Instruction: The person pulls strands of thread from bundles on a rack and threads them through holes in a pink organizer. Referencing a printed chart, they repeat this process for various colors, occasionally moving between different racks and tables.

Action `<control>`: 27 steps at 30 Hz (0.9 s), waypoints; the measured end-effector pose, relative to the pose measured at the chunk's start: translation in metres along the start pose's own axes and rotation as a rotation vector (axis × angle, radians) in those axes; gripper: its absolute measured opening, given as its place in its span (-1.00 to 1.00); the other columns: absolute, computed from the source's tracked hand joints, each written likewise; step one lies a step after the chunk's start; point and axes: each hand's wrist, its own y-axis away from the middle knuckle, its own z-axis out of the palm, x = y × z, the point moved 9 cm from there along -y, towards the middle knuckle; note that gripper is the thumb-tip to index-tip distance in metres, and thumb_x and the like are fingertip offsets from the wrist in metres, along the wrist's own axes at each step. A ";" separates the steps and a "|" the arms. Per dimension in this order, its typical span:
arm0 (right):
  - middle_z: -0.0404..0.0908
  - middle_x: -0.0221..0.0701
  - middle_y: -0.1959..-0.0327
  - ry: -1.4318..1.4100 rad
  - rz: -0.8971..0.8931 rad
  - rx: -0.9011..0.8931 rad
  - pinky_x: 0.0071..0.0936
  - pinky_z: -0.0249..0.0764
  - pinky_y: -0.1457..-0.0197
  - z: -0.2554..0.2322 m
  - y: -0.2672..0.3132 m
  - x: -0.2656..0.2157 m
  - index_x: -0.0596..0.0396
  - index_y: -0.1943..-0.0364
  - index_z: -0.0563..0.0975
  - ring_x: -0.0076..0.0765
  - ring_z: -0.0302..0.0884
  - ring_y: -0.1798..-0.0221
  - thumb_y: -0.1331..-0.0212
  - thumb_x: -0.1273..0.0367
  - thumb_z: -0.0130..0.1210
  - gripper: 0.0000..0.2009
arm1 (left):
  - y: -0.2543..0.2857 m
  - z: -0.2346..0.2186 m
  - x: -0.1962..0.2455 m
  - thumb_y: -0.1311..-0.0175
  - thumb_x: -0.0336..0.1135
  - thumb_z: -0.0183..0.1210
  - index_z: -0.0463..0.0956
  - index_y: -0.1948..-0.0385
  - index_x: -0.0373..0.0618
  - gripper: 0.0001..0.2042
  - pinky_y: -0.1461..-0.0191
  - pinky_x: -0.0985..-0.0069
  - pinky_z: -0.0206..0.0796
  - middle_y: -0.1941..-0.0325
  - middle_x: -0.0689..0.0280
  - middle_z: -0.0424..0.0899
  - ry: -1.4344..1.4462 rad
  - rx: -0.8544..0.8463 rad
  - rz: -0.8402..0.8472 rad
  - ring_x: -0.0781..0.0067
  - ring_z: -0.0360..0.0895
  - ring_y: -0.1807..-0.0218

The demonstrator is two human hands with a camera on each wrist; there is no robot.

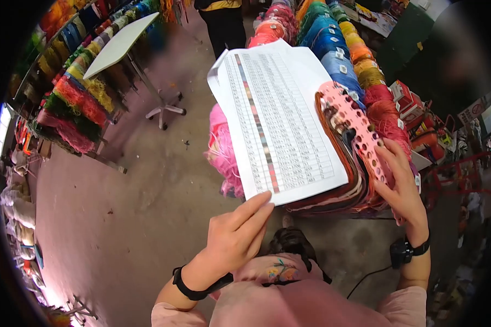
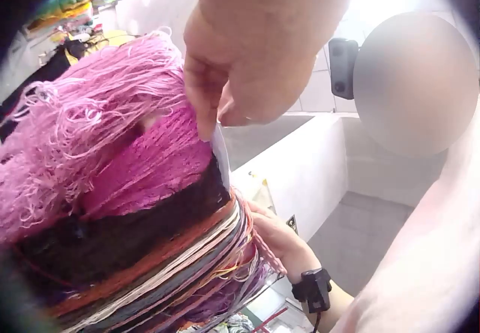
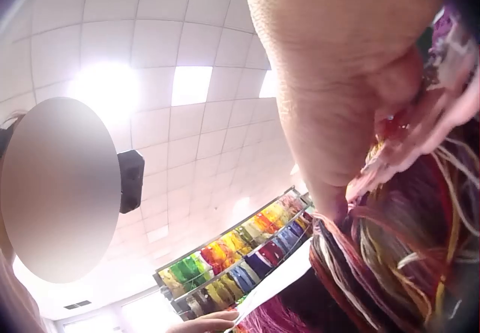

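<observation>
Both sets of fingers were clamped: our left hand (image 1: 238,234) pinched the white printed paper chart (image 1: 295,136) by its near edge; our right hand (image 1: 403,191) gripped the pink perforated thread card (image 1: 358,124), right of the chart, its long axis running away from us, slanting left.

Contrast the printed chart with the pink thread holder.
The printed chart is broad and white; the pink thread holder is a narrow strip. The chart bears ruled rows of print; the holder has holes and hanging threads. Both are touched, by the left hand and right hand respectively.
</observation>
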 end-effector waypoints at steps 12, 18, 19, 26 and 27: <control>0.15 -0.07 -0.13 0.015 0.050 0.053 -0.26 0.04 -0.19 -0.030 -0.003 -0.013 0.17 0.07 0.37 0.03 0.11 -0.16 0.17 0.31 0.12 -0.53 | -0.028 -0.064 -0.057 0.07 -0.65 0.11 0.52 0.37 -0.26 -0.82 0.56 0.70 0.24 0.46 0.23 0.52 0.217 0.288 -0.247 0.61 0.42 0.61; 0.19 -0.06 -0.07 -0.043 0.037 0.008 -0.26 0.07 -0.16 -0.017 -0.017 -0.011 0.18 0.08 0.36 0.04 0.14 -0.11 0.14 0.25 0.13 -0.51 | -0.047 -0.077 -0.107 0.03 -0.60 0.11 0.50 0.46 -0.30 -0.92 0.56 0.72 0.21 0.56 0.28 0.50 0.198 0.211 -0.329 0.62 0.40 0.64; 0.19 -0.06 -0.07 -0.029 0.033 -0.018 -0.26 0.07 -0.16 -0.015 -0.018 -0.011 0.18 0.07 0.36 0.04 0.15 -0.11 0.14 0.24 0.14 -0.51 | -0.057 -0.078 -0.128 -0.01 -0.56 0.10 0.48 0.47 -0.31 -0.95 0.55 0.72 0.22 0.57 0.32 0.48 0.258 0.200 -0.364 0.64 0.40 0.62; 0.19 -0.11 -0.09 -0.013 0.331 0.092 -0.31 0.11 -0.15 -0.020 -0.020 -0.019 0.14 0.08 0.38 -0.03 0.17 -0.12 0.16 0.29 0.13 -0.54 | -0.186 -0.046 -0.286 -0.05 -0.39 0.13 0.50 0.42 -0.34 -0.83 0.48 0.68 0.28 0.53 0.32 0.53 0.443 0.001 -0.441 0.61 0.45 0.57; 0.21 -0.12 -0.08 -0.053 0.401 0.153 -0.32 0.12 -0.14 -0.021 -0.019 -0.023 0.15 0.10 0.39 -0.06 0.19 -0.11 0.17 0.31 0.12 -0.55 | -0.208 -0.033 -0.300 -0.04 -0.39 0.12 0.50 0.42 -0.35 -0.83 0.48 0.67 0.29 0.53 0.31 0.54 0.430 -0.051 -0.420 0.59 0.46 0.56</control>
